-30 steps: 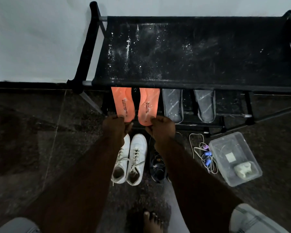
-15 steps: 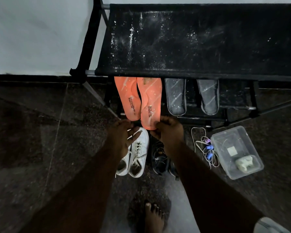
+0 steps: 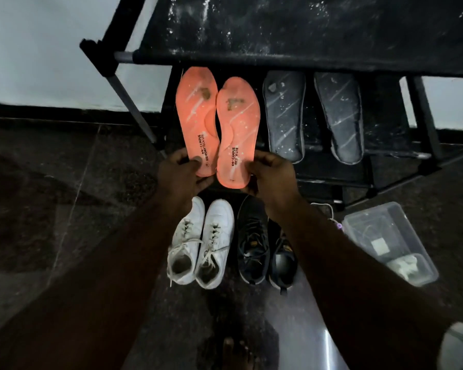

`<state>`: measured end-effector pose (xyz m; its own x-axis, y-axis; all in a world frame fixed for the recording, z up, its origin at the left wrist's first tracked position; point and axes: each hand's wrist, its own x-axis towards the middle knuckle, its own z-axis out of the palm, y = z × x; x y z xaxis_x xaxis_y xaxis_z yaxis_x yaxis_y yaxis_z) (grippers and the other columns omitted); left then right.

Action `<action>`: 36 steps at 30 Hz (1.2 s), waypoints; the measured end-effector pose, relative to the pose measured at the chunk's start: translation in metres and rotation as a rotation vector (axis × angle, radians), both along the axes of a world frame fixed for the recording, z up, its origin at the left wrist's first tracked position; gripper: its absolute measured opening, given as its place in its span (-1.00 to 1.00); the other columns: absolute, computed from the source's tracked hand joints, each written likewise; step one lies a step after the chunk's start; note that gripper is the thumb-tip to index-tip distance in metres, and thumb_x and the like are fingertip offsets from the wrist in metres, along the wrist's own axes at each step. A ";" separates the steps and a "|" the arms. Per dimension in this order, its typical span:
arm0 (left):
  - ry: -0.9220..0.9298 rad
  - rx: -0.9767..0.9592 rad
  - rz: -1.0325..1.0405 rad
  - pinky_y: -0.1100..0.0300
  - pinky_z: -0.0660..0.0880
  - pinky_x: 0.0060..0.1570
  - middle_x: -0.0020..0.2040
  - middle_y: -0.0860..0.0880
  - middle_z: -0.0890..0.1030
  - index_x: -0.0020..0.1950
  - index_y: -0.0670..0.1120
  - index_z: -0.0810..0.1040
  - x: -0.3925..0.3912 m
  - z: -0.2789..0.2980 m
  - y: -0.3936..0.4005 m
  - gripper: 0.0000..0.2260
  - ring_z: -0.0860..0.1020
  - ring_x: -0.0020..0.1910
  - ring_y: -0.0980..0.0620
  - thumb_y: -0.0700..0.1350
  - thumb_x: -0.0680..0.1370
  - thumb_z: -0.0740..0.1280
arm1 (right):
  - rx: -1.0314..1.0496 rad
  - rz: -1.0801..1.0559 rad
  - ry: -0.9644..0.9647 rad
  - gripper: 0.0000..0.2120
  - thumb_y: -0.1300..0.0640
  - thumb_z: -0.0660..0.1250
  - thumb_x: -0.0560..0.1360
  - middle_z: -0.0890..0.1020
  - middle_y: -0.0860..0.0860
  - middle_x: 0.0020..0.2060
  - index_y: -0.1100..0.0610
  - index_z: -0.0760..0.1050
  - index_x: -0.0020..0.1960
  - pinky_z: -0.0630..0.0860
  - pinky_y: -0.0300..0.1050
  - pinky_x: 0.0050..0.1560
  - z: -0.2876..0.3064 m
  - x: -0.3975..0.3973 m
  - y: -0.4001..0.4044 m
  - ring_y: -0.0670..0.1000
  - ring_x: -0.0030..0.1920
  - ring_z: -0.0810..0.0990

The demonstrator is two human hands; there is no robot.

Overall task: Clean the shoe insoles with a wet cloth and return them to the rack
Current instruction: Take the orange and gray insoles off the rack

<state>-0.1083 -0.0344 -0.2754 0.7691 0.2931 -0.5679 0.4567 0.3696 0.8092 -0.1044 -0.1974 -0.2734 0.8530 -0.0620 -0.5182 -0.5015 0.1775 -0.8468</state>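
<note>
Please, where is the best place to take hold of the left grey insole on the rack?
Probably its heel end. The left grey insole lies with its heel at the rack's open front and its toe under the top shelf, so pinch the heel from the front.

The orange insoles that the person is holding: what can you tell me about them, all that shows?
The orange insoles are a pair, foam-like by their look, lying side by side with heels toward the person and toes under the black rack's top shelf. Each bears black print near the heel reading CAMPUS, brown dirt patches near the toe and pale streaks and specks. The left hand pinches the left one's heel; the right hand grips the right one's heel. The right one overlaps the left one's edge.
</note>
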 end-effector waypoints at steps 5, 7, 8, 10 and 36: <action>-0.147 0.056 0.014 0.15 0.64 -0.22 0.08 -0.10 0.71 0.28 -0.10 0.57 -0.002 -0.016 0.000 -0.73 0.70 0.00 -0.06 -0.30 0.62 0.27 | -0.117 -0.004 -0.209 -0.77 0.31 0.31 0.49 0.72 0.07 -0.11 0.08 0.65 0.03 0.67 0.19 -0.19 -0.026 0.004 0.007 0.14 -0.09 0.71; -0.189 0.072 0.028 0.16 0.63 -0.22 0.05 -0.08 0.72 0.24 -0.10 0.59 -0.002 -0.023 0.000 -0.76 0.70 -0.02 -0.04 -0.30 0.62 0.29 | -0.116 0.003 -0.243 -0.76 0.31 0.30 0.48 0.72 0.06 -0.12 0.10 0.64 0.06 0.67 0.18 -0.19 -0.033 0.008 0.008 0.12 -0.10 0.71; -0.210 0.070 0.036 0.17 0.63 -0.22 0.05 -0.08 0.72 0.23 -0.10 0.60 -0.002 -0.027 0.000 -0.77 0.70 -0.03 -0.04 -0.30 0.62 0.29 | -0.113 0.008 -0.263 -0.76 0.32 0.30 0.47 0.72 0.06 -0.12 0.11 0.64 0.05 0.67 0.17 -0.20 -0.036 0.008 0.008 0.13 -0.11 0.71; -0.267 0.068 0.045 0.18 0.63 -0.24 0.05 -0.08 0.72 0.22 -0.11 0.60 -0.004 -0.037 0.001 -0.76 0.70 -0.03 -0.05 -0.31 0.62 0.29 | -0.088 0.013 -0.305 -0.76 0.34 0.29 0.48 0.72 0.09 -0.12 0.13 0.63 0.05 0.66 0.08 -0.24 -0.039 0.009 0.008 0.16 -0.12 0.71; -0.325 -0.141 -0.062 0.21 0.60 -0.41 0.15 -0.17 0.65 0.24 -0.16 0.58 -0.448 -0.175 -0.086 -0.80 0.64 -0.12 -0.03 -0.25 0.64 0.27 | -0.137 0.164 -0.195 -0.70 0.46 0.14 0.53 0.61 0.15 -0.12 0.16 0.56 -0.06 0.54 -0.21 -0.48 -0.126 -0.432 -0.070 0.04 -0.24 0.58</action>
<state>-0.5561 -0.1204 -0.4502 0.9300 0.1762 -0.3226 0.2093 0.4674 0.8589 -0.5363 -0.2674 -0.3998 0.9401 0.0265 -0.3398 -0.3395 -0.0156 -0.9405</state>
